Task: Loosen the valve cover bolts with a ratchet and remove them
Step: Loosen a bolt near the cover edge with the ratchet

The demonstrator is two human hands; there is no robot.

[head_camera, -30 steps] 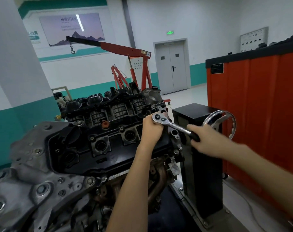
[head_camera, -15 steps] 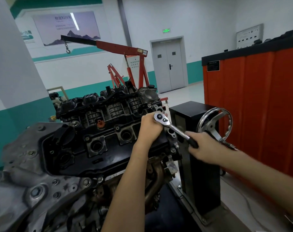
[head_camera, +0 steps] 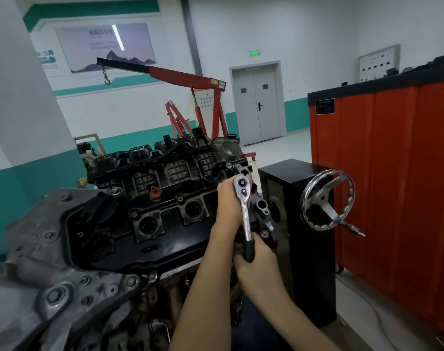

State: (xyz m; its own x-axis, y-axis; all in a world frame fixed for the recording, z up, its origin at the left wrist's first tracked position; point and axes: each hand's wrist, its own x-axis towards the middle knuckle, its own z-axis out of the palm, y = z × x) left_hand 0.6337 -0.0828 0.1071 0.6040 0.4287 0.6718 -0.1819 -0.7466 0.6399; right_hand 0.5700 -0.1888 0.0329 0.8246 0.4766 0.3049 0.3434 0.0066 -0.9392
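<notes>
Ratchet (head_camera: 245,214) head is cupped by the left hand (head_camera: 227,201), likely steadying it on a hidden bolt, while the right hand (head_camera: 257,264) grips the handle for leverage.

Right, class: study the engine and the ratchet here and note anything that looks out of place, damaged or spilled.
Nothing stands out. The ratchet sits at the right end of the valve cover, with the left hand holding its head and the right hand gripping the handle. No spill or breakage shows.
</notes>
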